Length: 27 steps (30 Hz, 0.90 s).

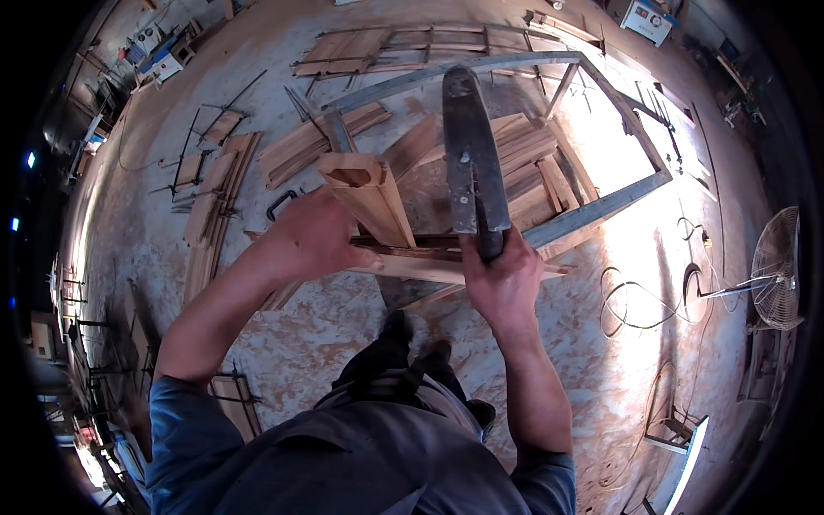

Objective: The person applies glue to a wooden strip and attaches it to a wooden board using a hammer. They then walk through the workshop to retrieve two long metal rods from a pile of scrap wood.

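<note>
My left hand [313, 232] is closed round the lower part of a short wooden piece [386, 206] with a hollowed end, which stands tilted up. Its thumb lies by a long wooden board [421, 268] at the foot of that piece; most of its fingers are hidden. My right hand [506, 275] grips the dark handle of a long dark grey metal tool [470, 154] with a rounded far end. The tool points away from me, above the work, right of the short piece. I cannot make out its exact kind.
A grey metal frame [601, 210] surrounds stacked wooden planks [524, 146] ahead. More boards [206, 223] and a black clamp [279, 204] lie to the left. Looped cable [639, 313] runs over the floor at right, near a standing fan [777, 266].
</note>
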{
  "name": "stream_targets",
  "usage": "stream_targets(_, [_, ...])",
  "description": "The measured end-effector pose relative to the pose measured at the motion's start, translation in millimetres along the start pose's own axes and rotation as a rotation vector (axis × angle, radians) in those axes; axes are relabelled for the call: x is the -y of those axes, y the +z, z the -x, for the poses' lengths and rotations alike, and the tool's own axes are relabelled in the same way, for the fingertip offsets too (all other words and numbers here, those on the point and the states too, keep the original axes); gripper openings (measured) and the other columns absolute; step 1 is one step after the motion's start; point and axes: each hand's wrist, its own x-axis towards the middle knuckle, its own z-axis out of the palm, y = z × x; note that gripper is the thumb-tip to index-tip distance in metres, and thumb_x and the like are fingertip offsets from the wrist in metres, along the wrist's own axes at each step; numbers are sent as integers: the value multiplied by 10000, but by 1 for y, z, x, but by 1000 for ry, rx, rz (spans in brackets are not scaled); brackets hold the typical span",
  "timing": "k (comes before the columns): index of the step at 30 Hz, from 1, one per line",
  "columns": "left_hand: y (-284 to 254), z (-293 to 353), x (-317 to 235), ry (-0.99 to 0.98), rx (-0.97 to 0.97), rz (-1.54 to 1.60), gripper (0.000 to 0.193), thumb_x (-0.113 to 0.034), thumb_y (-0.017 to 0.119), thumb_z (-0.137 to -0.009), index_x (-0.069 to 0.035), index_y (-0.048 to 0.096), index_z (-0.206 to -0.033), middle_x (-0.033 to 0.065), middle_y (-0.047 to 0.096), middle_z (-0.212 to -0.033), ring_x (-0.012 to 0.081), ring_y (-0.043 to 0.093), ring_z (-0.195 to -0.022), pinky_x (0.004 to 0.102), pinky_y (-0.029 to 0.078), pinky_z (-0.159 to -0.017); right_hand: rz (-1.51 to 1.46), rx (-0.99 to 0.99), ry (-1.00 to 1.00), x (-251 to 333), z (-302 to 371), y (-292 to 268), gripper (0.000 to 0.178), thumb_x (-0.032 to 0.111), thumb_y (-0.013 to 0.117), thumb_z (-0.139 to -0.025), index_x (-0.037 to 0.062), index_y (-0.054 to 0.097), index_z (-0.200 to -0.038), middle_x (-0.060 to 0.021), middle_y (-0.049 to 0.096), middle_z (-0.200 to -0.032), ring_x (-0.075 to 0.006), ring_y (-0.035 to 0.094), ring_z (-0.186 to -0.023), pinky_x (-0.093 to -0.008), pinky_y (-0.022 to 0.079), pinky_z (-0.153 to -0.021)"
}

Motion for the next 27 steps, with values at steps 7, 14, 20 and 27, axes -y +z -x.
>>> stream_targets(7, [34,31,1,-189,-298,-208,319,-363,749,-726,-209,661,-992,111,472,-1047,319,601,-913,442,513,-790,-188,75,-22,-12,4,-8,242,211,717,-783,7,620,-871,-166,645,-714,-357,653,-672,-404,503,-597])
stream_targets(14, [55,31,11,-211,-603,133,178,-264,752,-719,-123,681,-799,138,515,-990,331,599,-850,446,482,-787,-398,359,25,36,-24,-121,442,141,701,-856,-13,501,-1219,-9,560,-725,-72,523,-567,-206,427,-505])
stream_targets(20, [62,40,5,-173,-763,118,145,-183,770,-707,-101,691,-798,164,533,-995,358,595,-845,456,498,-727,-237,444,-97,117,-52,-185,330,261,691,-870,1,576,-1037,18,467,-583,-76,440,-517,-249,351,-477])
stream_targets(27, [73,41,6,-154,-792,119,130,-148,762,-716,-93,684,-804,169,532,-1070,380,590,-862,456,489,-719,232,845,-1,133,-44,-179,255,232,676,-860,18,541,-891,-149,505,-559,-306,531,-515,-409,409,-528])
